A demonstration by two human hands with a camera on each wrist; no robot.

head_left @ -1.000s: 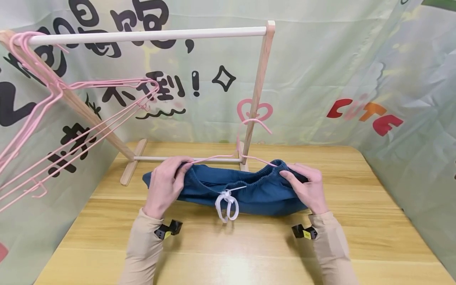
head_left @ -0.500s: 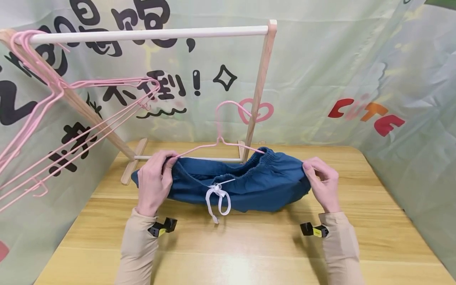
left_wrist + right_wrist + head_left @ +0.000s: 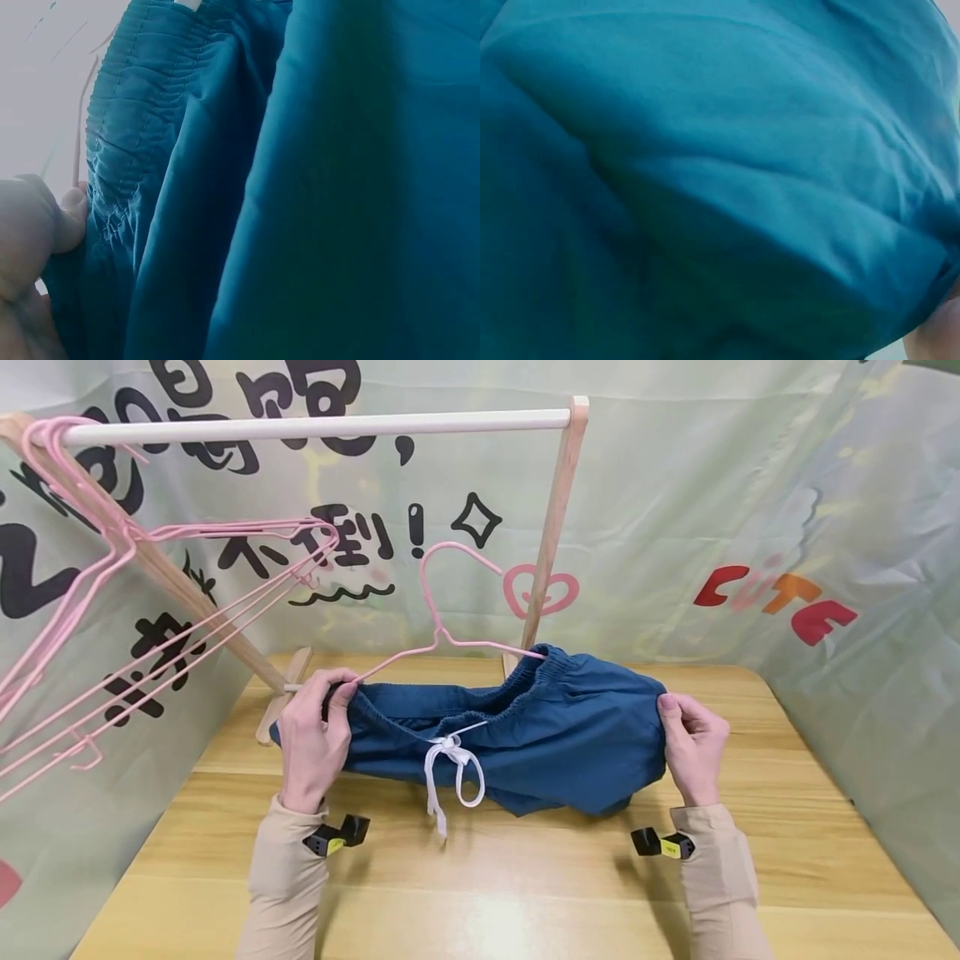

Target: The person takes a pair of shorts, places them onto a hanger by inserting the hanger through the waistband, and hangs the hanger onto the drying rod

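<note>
Blue drawstring shorts [image 3: 577, 727] are held up between my two hands, above the table. A white drawstring bow [image 3: 450, 752] hangs at the front of the gathered waistband. The pink hanger [image 3: 438, 631] has its hook and shoulders above the waist opening; its lower part is hidden inside the shorts. My left hand [image 3: 315, 735] grips the waistband's left end, thumb beside the hanger arm. In the left wrist view, the thumb lies against the elastic waistband [image 3: 142, 112]. My right hand [image 3: 693, 743] pinches the cloth at the right side. Blue fabric [image 3: 742, 187] fills most of the right wrist view.
A wooden rack with a white top rail [image 3: 322, 427] stands behind the shorts. Several pink hangers [image 3: 120, 535] hang at its left end. The wooden table [image 3: 495, 877] spreads below, with a printed cloth backdrop [image 3: 652, 510] around it.
My right hand has moved from the waistband outward to the shorts' side, spreading the cloth. The left hand, shorts and hanger have shifted left and upward, and the hanger hook has risen.
</note>
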